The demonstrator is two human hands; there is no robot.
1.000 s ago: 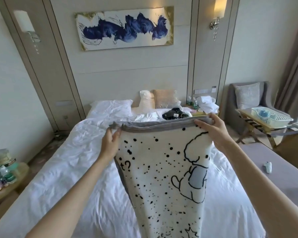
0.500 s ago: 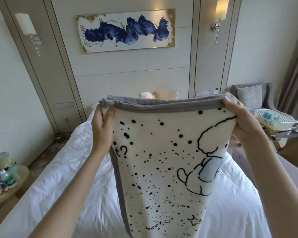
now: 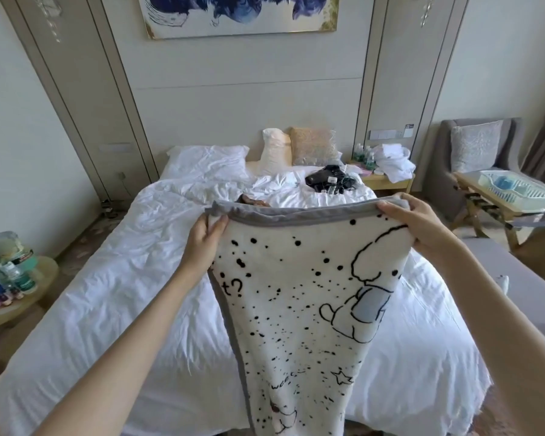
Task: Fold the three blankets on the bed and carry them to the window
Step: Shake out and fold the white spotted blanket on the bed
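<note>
Currently, left grip (image 3: 202, 237) and right grip (image 3: 419, 225) are pinching top corners of the spotted blanket (image 3: 296, 309) | it is hanging over the bed (image 3: 123, 294) toward 6 o'clock | judgement: next fold is needing level corners, matched edges.

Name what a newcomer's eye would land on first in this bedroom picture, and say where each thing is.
First comes the blanket, white with black dots and a cartoon animal, held up mid-foreground by its grey top edge: the left hand grips one corner, the right hand the other. Behind it lies the rumpled white bed, with a blue painting at the view's top edge.
</note>
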